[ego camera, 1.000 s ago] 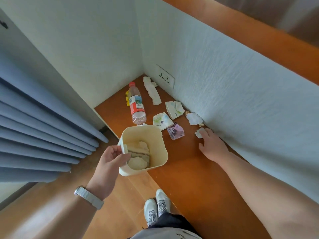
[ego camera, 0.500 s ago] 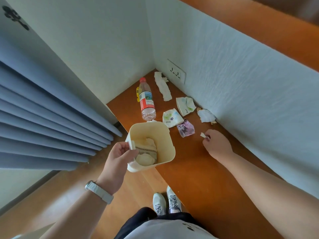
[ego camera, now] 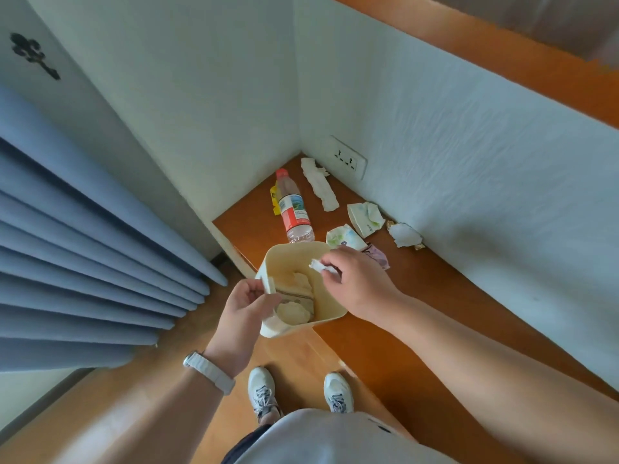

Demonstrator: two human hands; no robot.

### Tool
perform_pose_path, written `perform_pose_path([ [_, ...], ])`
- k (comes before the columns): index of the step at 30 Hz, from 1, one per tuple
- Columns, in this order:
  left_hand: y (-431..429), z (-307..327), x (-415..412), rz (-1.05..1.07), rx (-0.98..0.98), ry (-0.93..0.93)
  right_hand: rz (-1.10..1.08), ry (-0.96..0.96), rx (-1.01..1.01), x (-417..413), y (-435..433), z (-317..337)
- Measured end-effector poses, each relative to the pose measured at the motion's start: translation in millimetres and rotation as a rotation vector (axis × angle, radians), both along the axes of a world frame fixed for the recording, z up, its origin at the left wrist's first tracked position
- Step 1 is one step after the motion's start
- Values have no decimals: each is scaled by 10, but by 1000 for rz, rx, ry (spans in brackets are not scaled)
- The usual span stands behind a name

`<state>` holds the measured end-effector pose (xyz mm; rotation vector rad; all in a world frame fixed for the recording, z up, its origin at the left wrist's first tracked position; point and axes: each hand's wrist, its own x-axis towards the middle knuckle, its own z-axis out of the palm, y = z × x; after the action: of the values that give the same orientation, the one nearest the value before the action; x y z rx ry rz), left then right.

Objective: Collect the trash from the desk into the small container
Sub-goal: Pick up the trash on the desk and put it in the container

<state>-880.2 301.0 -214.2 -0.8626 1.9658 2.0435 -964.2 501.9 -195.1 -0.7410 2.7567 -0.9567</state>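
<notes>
A small cream container [ego camera: 330, 313] is held at the desk's near edge by my left hand [ego camera: 243, 306], which grips its left rim. Crumpled tissue and brown paper lie inside it. My right hand [ego camera: 358, 279] hovers over the container's open top, pinching a small white paper scrap [ego camera: 318, 265]. On the orange desk [ego camera: 435, 296] behind lie a plastic bottle [ego camera: 293, 205], a long white tissue [ego camera: 320, 184], two printed wrappers [ego camera: 345, 236] [ego camera: 365, 217], a purple wrapper [ego camera: 378, 257] partly hidden by my right hand, and a torn white piece [ego camera: 405, 235].
White walls meet in the corner behind the desk, with a power socket [ego camera: 346, 157] low on the right wall. Blue curtains [ego camera: 83, 246] hang on the left. A yellow item [ego camera: 274, 197] lies beside the bottle. My shoes [ego camera: 264, 391] stand on the wooden floor.
My right hand picked up the small white scrap from the desk by the wall and carried it left, over the container. The left hand still holds the container.
</notes>
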Motion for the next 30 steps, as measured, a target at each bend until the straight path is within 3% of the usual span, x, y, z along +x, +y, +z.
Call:
perform_pose_path([
  [6,-526,29,-14,-109,16,25,-67,-95,71,37,-472,105],
  [12,-930,-38,-45,-159,70,41,-65,-68,154,102,-782,280],
  [15,-1076,-79,-87,-163,80,43,-162,-46,203,92,-745,257],
  [20,-1152,-145,-161,-150,98,31,-289,-152,375,92,-391,-80],
  [26,-1075,-117,-238,-103,73,13,-288,-286,499,35,-11,-596],
  [30,-1029,-90,-240,-88,39,-6,-228,-252,513,-79,35,-891],
])
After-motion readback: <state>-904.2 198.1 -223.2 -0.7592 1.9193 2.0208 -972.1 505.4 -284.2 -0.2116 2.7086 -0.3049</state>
